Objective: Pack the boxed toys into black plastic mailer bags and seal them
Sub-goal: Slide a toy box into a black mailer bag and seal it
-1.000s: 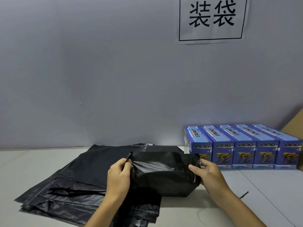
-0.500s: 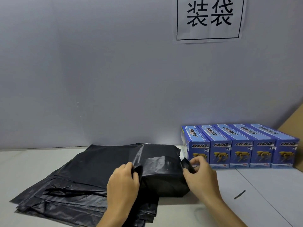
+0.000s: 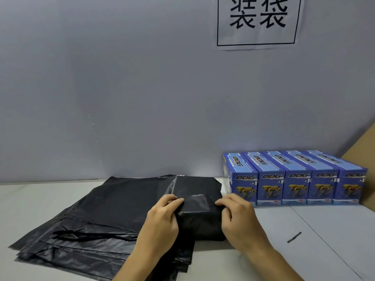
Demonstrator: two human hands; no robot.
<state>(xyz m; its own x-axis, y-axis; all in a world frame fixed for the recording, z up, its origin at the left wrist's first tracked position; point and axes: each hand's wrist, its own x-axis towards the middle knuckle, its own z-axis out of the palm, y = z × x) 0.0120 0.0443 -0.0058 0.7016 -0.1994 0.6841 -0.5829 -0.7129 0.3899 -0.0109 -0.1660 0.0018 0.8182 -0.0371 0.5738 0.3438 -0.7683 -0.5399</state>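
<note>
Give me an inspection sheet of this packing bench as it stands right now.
Surface: pale table, a seam line running across its right part.
Job's things: wrapped parcel in black plastic, flap folded over its top; it lies on the right edge of the stack of flat black bags. Five blue toy boxes stand in a row against the wall, right of the parcel.
Clutter: small dark strip on the table, right of the hands.
Grippers: left hand and right hand press the flap down at the parcel's sides, fingers curled over the plastic.
Cables: nothing seen.
Surroundings: grey wall, paper sign with two printed characters, cardboard at far right.
</note>
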